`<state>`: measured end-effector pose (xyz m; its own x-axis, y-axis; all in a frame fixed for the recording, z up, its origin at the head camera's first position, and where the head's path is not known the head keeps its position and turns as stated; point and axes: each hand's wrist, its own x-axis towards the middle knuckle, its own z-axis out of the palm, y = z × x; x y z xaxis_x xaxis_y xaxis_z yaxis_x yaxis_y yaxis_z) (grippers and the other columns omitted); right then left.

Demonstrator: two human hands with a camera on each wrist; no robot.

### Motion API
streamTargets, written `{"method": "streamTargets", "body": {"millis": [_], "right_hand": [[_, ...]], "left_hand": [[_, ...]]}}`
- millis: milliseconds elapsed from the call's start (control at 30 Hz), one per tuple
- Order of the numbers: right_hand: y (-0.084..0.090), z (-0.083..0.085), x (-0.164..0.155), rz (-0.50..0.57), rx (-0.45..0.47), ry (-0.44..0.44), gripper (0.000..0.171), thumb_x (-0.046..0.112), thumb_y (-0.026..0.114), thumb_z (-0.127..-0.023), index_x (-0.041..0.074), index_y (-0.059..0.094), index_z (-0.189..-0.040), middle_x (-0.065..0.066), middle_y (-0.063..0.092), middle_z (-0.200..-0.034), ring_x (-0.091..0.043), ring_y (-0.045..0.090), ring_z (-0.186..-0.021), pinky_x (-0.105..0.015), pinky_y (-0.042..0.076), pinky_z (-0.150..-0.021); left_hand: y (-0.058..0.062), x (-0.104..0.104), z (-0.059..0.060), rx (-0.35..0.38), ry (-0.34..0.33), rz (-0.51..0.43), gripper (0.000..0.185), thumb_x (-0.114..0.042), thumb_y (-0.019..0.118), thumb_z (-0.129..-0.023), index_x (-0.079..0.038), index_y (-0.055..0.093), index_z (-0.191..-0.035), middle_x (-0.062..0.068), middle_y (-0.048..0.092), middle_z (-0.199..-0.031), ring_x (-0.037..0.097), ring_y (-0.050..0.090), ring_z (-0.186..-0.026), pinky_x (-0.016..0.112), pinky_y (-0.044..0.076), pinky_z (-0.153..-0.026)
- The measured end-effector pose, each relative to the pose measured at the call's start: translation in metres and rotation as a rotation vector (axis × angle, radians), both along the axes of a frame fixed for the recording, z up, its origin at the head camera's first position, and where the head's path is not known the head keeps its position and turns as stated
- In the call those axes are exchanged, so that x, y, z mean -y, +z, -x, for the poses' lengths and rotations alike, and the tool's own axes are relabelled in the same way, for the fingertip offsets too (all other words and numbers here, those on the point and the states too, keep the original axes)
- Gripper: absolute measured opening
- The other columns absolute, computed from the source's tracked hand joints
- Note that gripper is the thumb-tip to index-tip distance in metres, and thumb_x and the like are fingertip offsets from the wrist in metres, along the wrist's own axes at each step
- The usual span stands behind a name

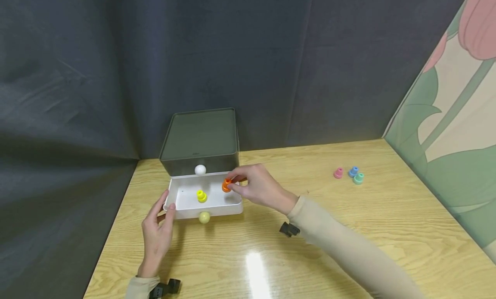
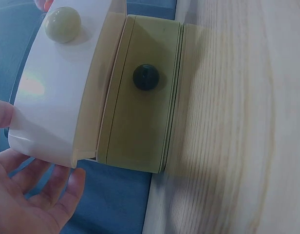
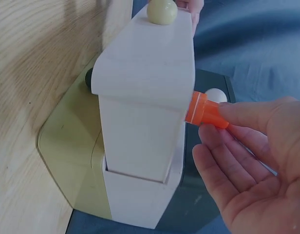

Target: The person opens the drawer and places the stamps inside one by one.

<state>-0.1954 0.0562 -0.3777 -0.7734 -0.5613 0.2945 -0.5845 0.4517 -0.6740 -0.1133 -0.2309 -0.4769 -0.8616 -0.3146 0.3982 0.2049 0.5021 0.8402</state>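
A grey-green drawer box [image 1: 201,137] stands at the table's back edge with its white drawer [image 1: 209,210] pulled out. A yellow stepped piece [image 1: 201,196] sits inside the drawer. My right hand [image 1: 231,182] pinches an orange stepped piece [image 1: 226,185] over the drawer's right side. In the right wrist view the orange piece [image 3: 203,111] sits between thumb and fingers just beside the drawer [image 3: 145,97]. My left hand [image 1: 164,210] rests with loose fingers against the drawer's left front corner. In the left wrist view the left hand [image 2: 28,195] lies beside the drawer [image 2: 57,97].
Pink [image 1: 338,173], blue [image 1: 353,171] and green [image 1: 358,178] stepped pieces lie on the wooden table [image 1: 348,230] at the right. The drawer has a cream knob [image 1: 204,217]; a white knob [image 1: 199,169] is above it. Dark curtain behind, floral panel at right.
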Motion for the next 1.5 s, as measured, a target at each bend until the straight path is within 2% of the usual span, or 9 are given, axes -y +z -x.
{"method": "streamTargets", "body": {"millis": [200,367,600,900,1233,1500], "right_hand": [[-0.004,0.005,0.016,-0.047,0.019,0.01,0.016,0.008,0.078,-0.095,0.006,0.082,-0.111,-0.004,0.083,-0.103,-0.013,0.078,-0.091,-0.037,0.063,-0.086],[-0.009,0.01,0.028,-0.089,0.01,0.015,0.016,0.008,0.079,-0.095,0.006,0.083,-0.11,-0.004,0.083,-0.103,-0.014,0.079,-0.093,-0.028,0.062,-0.084],[-0.015,0.016,0.038,-0.119,-0.003,0.036,0.015,0.007,0.079,-0.095,0.004,0.083,-0.109,-0.007,0.083,-0.104,-0.016,0.08,-0.095,-0.028,0.062,-0.086],[-0.023,0.021,0.049,-0.173,-0.021,0.058,0.013,0.012,0.078,-0.096,0.01,0.084,-0.107,-0.001,0.083,-0.103,-0.011,0.077,-0.094,-0.024,0.06,-0.084],[-0.028,0.018,0.053,-0.198,-0.052,0.032,0.008,0.014,0.081,-0.095,0.014,0.085,-0.101,0.005,0.081,-0.092,-0.004,0.066,-0.074,-0.021,0.055,-0.072],[-0.03,0.017,0.054,-0.202,-0.055,0.007,0.008,0.016,0.084,-0.092,0.016,0.086,-0.1,0.006,0.081,-0.091,-0.002,0.063,-0.071,-0.022,0.053,-0.07]], "left_hand": [[0.0,0.0,0.0,0.005,-0.002,-0.005,0.044,-0.009,0.061,-0.107,-0.008,0.062,-0.15,0.017,0.064,-0.15,0.0,0.056,-0.118,0.004,0.047,-0.087],[0.0,0.0,0.001,0.002,0.0,-0.003,0.044,-0.008,0.062,-0.106,-0.007,0.062,-0.15,0.017,0.064,-0.15,-0.004,0.055,-0.117,0.004,0.047,-0.087],[-0.001,0.001,0.0,-0.004,-0.002,-0.002,0.044,-0.007,0.062,-0.106,-0.007,0.062,-0.15,0.018,0.064,-0.15,-0.006,0.055,-0.117,0.004,0.047,-0.087],[0.0,0.002,-0.001,0.003,0.001,0.001,0.044,-0.008,0.061,-0.107,-0.008,0.061,-0.151,0.017,0.063,-0.151,-0.004,0.055,-0.118,0.003,0.047,-0.088],[0.0,0.001,-0.001,0.001,-0.002,0.007,0.044,-0.008,0.062,-0.106,-0.008,0.062,-0.15,0.017,0.063,-0.151,-0.006,0.054,-0.118,0.003,0.047,-0.088],[0.001,0.001,0.0,0.003,-0.004,0.004,0.044,-0.008,0.062,-0.106,-0.007,0.062,-0.15,0.017,0.063,-0.151,-0.006,0.054,-0.119,0.003,0.046,-0.089]]}}
